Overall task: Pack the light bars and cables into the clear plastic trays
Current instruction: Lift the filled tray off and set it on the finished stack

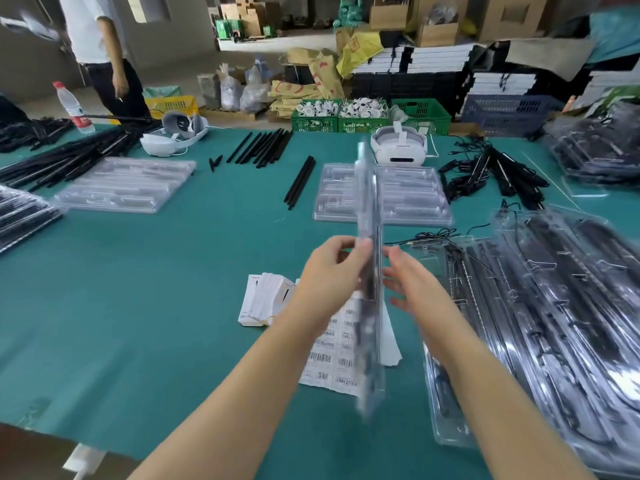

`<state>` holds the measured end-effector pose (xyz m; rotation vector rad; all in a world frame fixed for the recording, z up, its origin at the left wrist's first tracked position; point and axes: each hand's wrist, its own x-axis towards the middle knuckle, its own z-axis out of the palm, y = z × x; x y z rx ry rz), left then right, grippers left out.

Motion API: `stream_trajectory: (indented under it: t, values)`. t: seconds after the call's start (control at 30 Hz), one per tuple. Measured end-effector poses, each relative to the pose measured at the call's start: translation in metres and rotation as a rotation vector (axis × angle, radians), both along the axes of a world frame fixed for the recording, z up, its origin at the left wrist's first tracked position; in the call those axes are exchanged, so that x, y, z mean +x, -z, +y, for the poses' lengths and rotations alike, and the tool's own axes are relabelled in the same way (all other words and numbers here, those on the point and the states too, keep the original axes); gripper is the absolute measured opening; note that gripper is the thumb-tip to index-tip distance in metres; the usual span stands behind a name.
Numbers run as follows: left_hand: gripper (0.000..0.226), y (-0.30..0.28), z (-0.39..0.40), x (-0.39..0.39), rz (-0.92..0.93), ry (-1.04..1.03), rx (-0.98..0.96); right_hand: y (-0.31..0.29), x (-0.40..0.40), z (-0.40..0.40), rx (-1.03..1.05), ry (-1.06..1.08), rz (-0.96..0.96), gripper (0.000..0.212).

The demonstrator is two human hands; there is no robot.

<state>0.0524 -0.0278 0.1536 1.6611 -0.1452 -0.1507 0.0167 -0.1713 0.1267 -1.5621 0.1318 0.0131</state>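
Clear plastic tray (370, 271) stands on edge above the green bench (173, 306); left hand (332, 271) pinches it, right hand (408, 275) is open beside it.

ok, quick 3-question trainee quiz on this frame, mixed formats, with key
1. True or false: the clear tray being handled lies flat on the green table.
2. Which hand grips that tray? A) left hand B) right hand C) neither
3. Fill in: the barcode label sheet lies directly ______ the raised tray.

Key:
1. False. It is held on edge above the table.
2. A. The left hand's fingers pinch its edge; the right hand is open beside it, contact unclear through blur.
3. Under. It is on the table, next to the stack of white cards.
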Motion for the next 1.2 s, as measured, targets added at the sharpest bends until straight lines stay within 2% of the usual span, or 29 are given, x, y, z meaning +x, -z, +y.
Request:
stream_trajectory:
  t: [0.07, 0.1, 0.2, 0.3, 0.37, 0.43, 0.5, 0.53, 0.57, 0.6, 0.63, 0.73, 0.77, 0.83, 0.9, 1.03, 1.1, 1.2]
  values:
    - [0.032, -0.006, -0.014, -0.012, -0.148, 0.07, 0.141, -0.006, 0.002, 0.0, 0.171, -0.098, 0.047, 0.063]
    - [0.035, -0.006, -0.019, -0.017, -0.232, 0.1, 0.201, -0.009, 0.003, -0.002, 0.238, -0.096, 0.073, 0.064]
    - [0.027, 0.002, -0.022, -0.021, -0.413, 0.064, 0.288, -0.005, 0.008, -0.015, 0.419, -0.006, 0.102, 0.042]
    - [0.027, 0.025, -0.009, -0.008, -0.495, -0.139, 0.397, 0.008, 0.009, -0.029, 0.434, 0.044, 0.093, 0.024]
    - [0.037, 0.042, 0.004, 0.003, -0.314, -0.146, 0.467, 0.015, 0.007, -0.039, 0.374, 0.077, 0.137, 0.023]
    - [0.051, 0.059, 0.016, 0.01, 0.002, -0.019, 0.416, 0.024, 0.004, -0.052, 0.301, 0.07, 0.177, 0.034]
    - [0.052, 0.073, 0.023, 0.011, 0.322, 0.144, 0.098, 0.03, 0.002, -0.06, 0.215, 0.083, 0.196, 0.032]
    - [0.046, 0.08, 0.024, 0.011, 0.41, 0.209, -0.046, 0.033, 0.003, -0.063, 0.145, 0.096, 0.196, 0.029]
    - [0.037, 0.087, 0.025, 0.01, 0.417, 0.25, -0.1, 0.036, 0.005, -0.064, 0.074, 0.101, 0.194, 0.027]
    - [0.029, 0.093, 0.024, 0.007, 0.358, 0.251, -0.035, 0.04, 0.006, -0.065, 0.013, 0.101, 0.186, 0.026]
    - [0.023, 0.097, 0.023, 0.005, 0.248, 0.206, 0.134, 0.043, 0.007, -0.065, -0.043, 0.107, 0.18, 0.028]
    - [0.021, 0.106, 0.025, 0.0, -0.204, 0.002, 0.907, 0.052, 0.01, -0.071, -0.243, 0.193, 0.198, 0.06]
    - [0.024, 0.106, 0.027, -0.003, -0.283, -0.044, 1.071, 0.053, 0.01, -0.074, -0.282, 0.22, 0.204, 0.072]
    - [0.034, 0.109, 0.031, -0.006, -0.297, -0.063, 1.273, 0.053, 0.01, -0.079, -0.314, 0.241, 0.192, 0.079]
    - [0.047, 0.112, 0.033, -0.006, -0.259, -0.025, 1.395, 0.054, 0.01, -0.084, -0.355, 0.243, 0.188, 0.075]
    - [0.068, 0.112, 0.031, -0.006, -0.151, 0.014, 1.396, 0.055, 0.009, -0.092, -0.499, 0.268, 0.215, 0.069]
    - [0.063, 0.112, 0.029, -0.007, -0.151, 0.017, 1.383, 0.055, 0.008, -0.097, -0.641, 0.254, 0.225, 0.068]
    - [0.048, 0.105, 0.024, 0.001, -0.192, 0.015, 1.386, 0.052, 0.007, -0.1, -0.795, 0.254, 0.247, 0.079]
